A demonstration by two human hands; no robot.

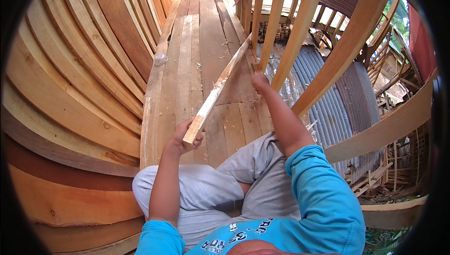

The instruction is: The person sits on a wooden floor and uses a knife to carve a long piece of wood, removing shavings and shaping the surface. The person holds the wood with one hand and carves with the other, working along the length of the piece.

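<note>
Wooden strip (pixel 217 90) | left hand (pixel 179 138) gripping near end | right hand (pixel 260 82) closed beside it (contents unclear)

Bright blue short-sleeved shirt (pixel 323 203) with dark print (pixel 241 236), light-grey trousers (pixel 199 189)

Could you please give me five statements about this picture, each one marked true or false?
1. The left hand grips the wooden bar near its closer end. True.
2. The right hand grips this same bar. False: the right hand is apart from it, beside the wooden posts.
3. Corrugated metal sheets lie beyond the posts. True.
4. The sleeves are red. False: the sleeves are blue.
5. The trousers are light grey. True.
</note>
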